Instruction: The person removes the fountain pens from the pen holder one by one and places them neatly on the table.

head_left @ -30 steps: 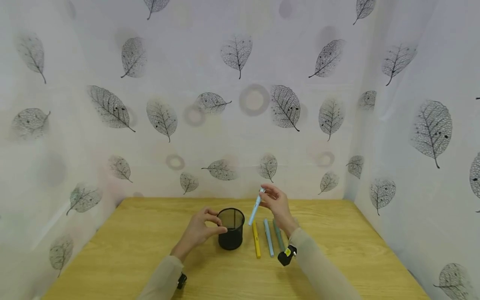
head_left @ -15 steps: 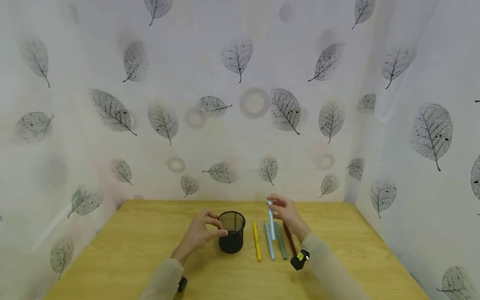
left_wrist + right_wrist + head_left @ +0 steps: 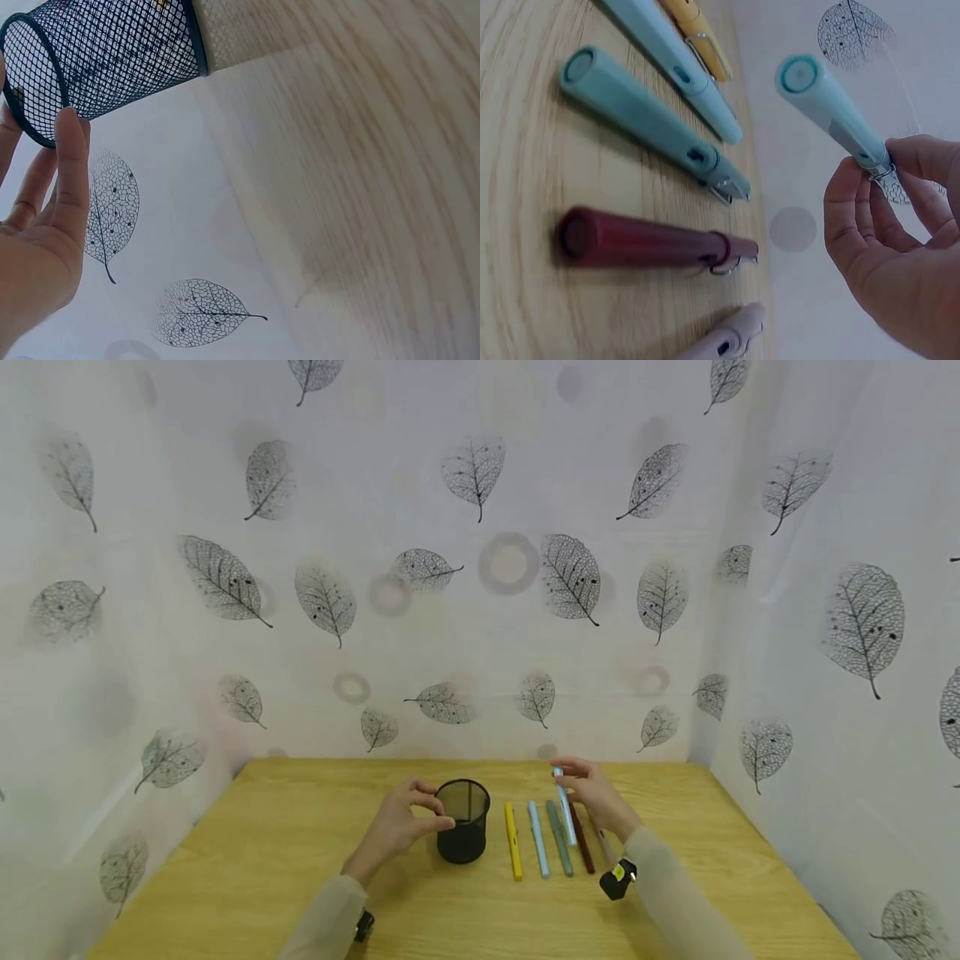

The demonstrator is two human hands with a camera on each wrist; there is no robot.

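My left hand [image 3: 397, 827] holds the rim of a black mesh pen holder [image 3: 461, 845], which stands upright on the table. In the left wrist view, fingers [image 3: 71, 161] lie against the rim of this holder [image 3: 127, 56]; the thumb is mostly out of frame. Pinched between thumb and fingers of my right hand [image 3: 907, 247] is a light blue pen [image 3: 829, 112], raised off the table and tilted. Below and beside it lie a green pen [image 3: 637, 112], a dark red pen [image 3: 645, 238] and a pale pinkish pen [image 3: 724, 337], the last partly hidden by my hand in the head view.
Further left in the row, a second light blue pen [image 3: 538, 839] and a yellow pen [image 3: 513, 843] lie on the wooden table [image 3: 300, 860]. A leaf-patterned curtain [image 3: 480, 635] rises behind the table and along both sides.
My right hand has carried the light blue pen rightward and lower, from near the pen holder to above the dark red pen. The left hand stays at the rim.
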